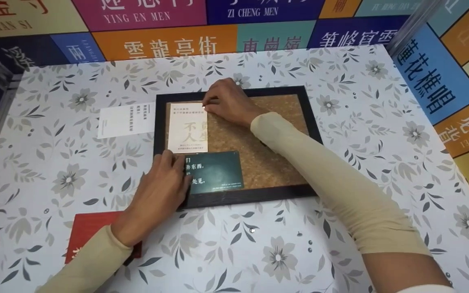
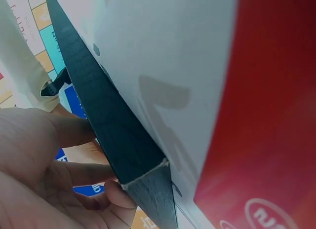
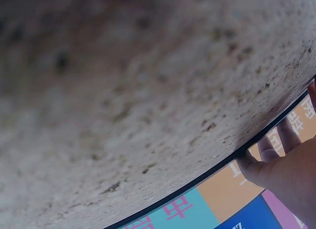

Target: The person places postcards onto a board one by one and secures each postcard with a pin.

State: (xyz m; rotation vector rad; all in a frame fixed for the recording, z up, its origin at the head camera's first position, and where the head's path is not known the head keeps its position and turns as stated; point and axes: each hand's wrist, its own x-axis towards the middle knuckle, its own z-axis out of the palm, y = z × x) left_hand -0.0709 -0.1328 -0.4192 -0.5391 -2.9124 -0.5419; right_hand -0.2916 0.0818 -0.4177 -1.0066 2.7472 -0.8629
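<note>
A cork board point(image 1: 275, 162) with a black frame point(image 1: 242, 197) lies on the table. On its left part are a cream card point(image 1: 181, 126) with printed characters and, below that, a dark green card point(image 1: 222, 171) with white text. My right hand point(image 1: 232, 101) brings thumb and fingertips together at the cream card's upper right corner, pinching a small pale piece there; I cannot tell what it is. Near the frame's lower left corner, my left hand point(image 1: 161, 179) rests its fingers over the green card's left end, hiding part of it. The frame's side point(image 2: 113, 115) stands beside those fingers in the left wrist view.
Left of the board, a white card point(image 1: 124, 120) lies partly against the frame. A red card point(image 1: 92, 234) is partly under my left forearm. One small shiny tack point(image 1: 252, 230) lies in front of the board on the floral tabletop point(image 1: 202, 256). Colourful lettered panels point(image 1: 165, 44) enclose the table.
</note>
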